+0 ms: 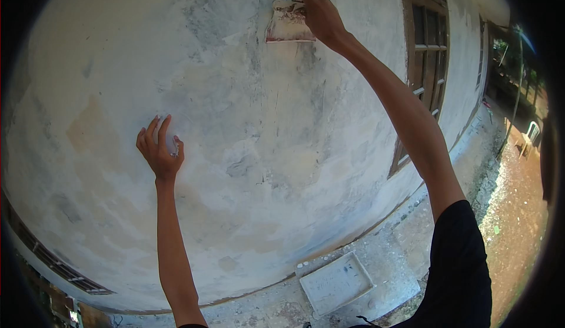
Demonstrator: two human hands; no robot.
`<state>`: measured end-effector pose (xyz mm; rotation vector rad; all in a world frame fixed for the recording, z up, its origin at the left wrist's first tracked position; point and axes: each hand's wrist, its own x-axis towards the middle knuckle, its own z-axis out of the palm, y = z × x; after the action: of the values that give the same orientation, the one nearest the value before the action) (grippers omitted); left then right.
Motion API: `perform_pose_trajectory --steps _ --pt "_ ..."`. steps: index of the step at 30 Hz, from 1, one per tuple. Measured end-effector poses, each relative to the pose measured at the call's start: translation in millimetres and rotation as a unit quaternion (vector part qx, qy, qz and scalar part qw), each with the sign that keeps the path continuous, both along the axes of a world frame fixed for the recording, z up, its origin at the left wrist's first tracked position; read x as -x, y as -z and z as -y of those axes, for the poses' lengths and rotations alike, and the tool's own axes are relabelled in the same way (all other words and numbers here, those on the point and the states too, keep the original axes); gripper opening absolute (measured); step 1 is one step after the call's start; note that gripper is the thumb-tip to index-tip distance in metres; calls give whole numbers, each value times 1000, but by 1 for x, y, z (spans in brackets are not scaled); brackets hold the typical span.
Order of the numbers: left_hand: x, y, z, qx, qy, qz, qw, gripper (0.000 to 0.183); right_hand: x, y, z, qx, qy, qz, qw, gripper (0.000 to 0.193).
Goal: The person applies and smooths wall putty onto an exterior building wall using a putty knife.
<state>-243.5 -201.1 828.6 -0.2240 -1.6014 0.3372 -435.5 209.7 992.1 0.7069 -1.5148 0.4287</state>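
Note:
High on the patchy white and grey wall [223, 116], my right hand [322, 19] grips a wide putty knife [291, 27]. Its broad blade, smeared with whitish filler and reddish-brown marks, lies against the wall with the edge downward. Lower down and to the left, my left hand [162, 151] is raised at the wall with fingers spread and curved. A pale patch shows between its thumb and forefinger; whether that is wall or a small thing, I cannot tell.
A white rectangular tray [336, 284] sits on the ledge at the wall's foot. Brown-framed windows [426, 51] are at the right, and another window frame [53, 263] is at lower left. A pale plastic chair [531, 135] stands on the earth ground at far right.

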Motion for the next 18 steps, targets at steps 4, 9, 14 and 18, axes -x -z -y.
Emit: perform_pose_trajectory --steps 4,9,14,18 --pt "2 -1 1 6 2 1 1000 53 4 -24 -8 -11 -10 0 1000 32" --pt "0 0 -2 7 7 -3 1000 53 0 -60 -47 114 -24 -35 993 29" --pt "-5 1 2 6 2 -1 1000 52 -29 -36 -36 140 -35 -74 987 33" --pt "-3 -1 -1 9 4 -5 1000 52 -8 79 -4 -54 92 -64 992 37"
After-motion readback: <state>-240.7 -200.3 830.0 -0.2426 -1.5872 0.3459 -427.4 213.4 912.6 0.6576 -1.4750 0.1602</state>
